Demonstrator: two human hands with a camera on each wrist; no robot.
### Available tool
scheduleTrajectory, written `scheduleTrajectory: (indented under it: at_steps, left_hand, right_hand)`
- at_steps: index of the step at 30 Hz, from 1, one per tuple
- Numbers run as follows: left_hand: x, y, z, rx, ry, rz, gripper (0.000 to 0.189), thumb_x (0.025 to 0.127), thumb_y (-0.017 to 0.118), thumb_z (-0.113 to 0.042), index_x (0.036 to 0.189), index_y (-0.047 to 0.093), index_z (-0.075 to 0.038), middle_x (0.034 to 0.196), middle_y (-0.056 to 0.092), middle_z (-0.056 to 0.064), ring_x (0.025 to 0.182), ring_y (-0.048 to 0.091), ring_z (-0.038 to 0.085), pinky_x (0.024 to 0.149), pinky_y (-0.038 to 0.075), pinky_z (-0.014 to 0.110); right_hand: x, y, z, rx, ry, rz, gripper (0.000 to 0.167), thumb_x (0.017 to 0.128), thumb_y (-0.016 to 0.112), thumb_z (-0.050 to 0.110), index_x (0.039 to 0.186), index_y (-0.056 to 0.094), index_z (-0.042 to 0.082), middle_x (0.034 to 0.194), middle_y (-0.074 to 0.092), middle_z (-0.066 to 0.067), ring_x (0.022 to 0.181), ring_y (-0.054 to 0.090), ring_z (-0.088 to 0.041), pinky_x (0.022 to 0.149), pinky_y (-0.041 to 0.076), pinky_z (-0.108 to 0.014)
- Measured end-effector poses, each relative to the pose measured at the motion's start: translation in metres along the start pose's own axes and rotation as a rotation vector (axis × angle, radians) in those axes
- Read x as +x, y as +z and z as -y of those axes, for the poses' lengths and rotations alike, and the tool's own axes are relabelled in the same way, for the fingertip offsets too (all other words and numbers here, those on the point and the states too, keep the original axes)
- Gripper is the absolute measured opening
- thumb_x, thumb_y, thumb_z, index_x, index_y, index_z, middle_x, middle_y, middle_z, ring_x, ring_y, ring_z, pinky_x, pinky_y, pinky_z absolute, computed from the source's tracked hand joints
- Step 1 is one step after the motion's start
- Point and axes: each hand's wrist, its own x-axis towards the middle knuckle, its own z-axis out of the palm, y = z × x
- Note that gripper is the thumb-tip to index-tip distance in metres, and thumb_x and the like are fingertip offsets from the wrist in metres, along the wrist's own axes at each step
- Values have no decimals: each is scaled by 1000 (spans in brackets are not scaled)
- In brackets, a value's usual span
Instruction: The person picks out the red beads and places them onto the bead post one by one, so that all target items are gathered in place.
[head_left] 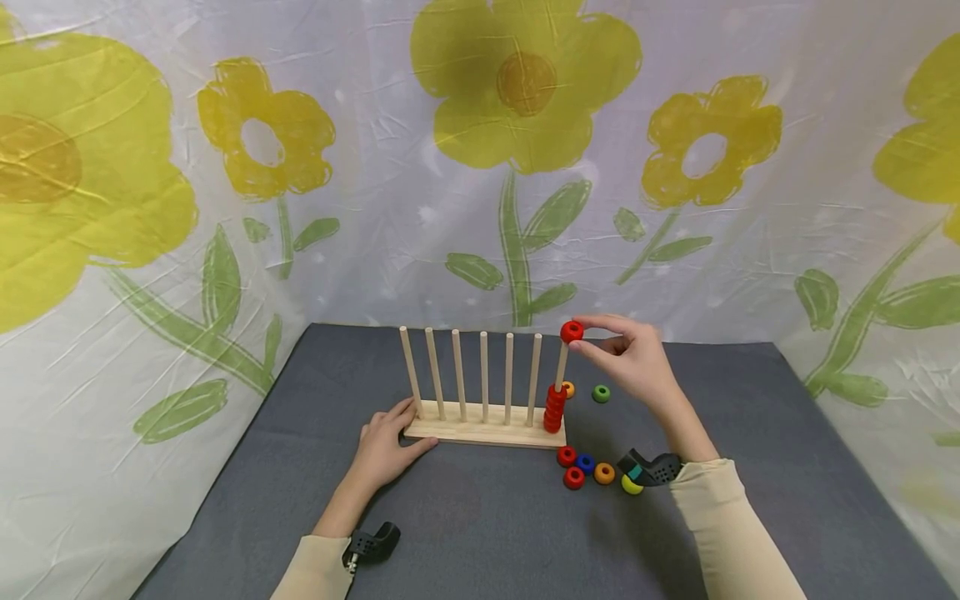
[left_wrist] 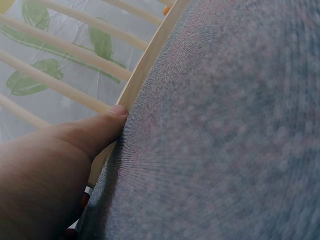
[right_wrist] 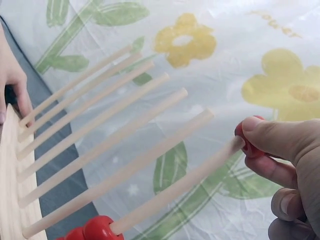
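Note:
In the head view my right hand (head_left: 637,358) pinches a red bead (head_left: 572,331) between thumb and forefinger. That bead sits at the top of the rightmost peg; in the right wrist view the peg's tip meets the bead's hole. Several red beads (head_left: 554,410) are stacked low on this same peg. The wooden peg rack (head_left: 480,429) stands upright on its long base, its other pegs bare. My left hand (head_left: 382,448) grips the base's left end, thumb along the front edge (left_wrist: 125,95) and fingers around the far side, partly hidden in the left wrist view.
Loose beads lie right of the rack: red (head_left: 573,477), blue (head_left: 585,463), orange (head_left: 603,473) and yellow (head_left: 632,485) in front, a green bead (head_left: 601,393) farther back. Another orange bead (head_left: 569,389) is partly hidden behind the stack. A flower-printed curtain (head_left: 375,250) borders the grey tabletop (head_left: 480,533).

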Motion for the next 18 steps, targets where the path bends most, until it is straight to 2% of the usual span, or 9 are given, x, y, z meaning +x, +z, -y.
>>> scheduleTrajectory:
  at_steps: [11,14,16,18]
  left_hand:
    - [0,1,1,-2,-13,3,81,88,78,-48,150,50,-3,154,44,16,124,46,41,91,33,55]
    - [1,1,1,-3,-19,15,81,88,78,-47,150,50,-4,155,43,15,125,46,40,92,33,55]
    - [1,1,1,-3,-23,21,81,88,79,-47,151,49,-5,156,42,14,125,46,40,93,33,54]
    - [1,1,1,-2,-22,24,81,88,78,-47,151,50,-4,156,42,14,126,46,39,93,33,54]
  right_hand:
    - [0,6,0,-40,-17,2,32,90,77,0,122,73,-1,103,69,-12,42,24,0,42,24,-28]
    - [0,6,-2,-37,-12,0,32,90,77,0,122,73,-1,80,63,-8,42,23,0,42,23,-28]
    - [-1,6,-3,-32,-7,2,32,90,77,0,122,73,-1,64,52,-5,42,22,1,42,22,-28]
    - [-1,7,-4,-29,-2,4,32,91,77,1,122,73,-1,54,40,-2,43,21,1,43,22,-28]
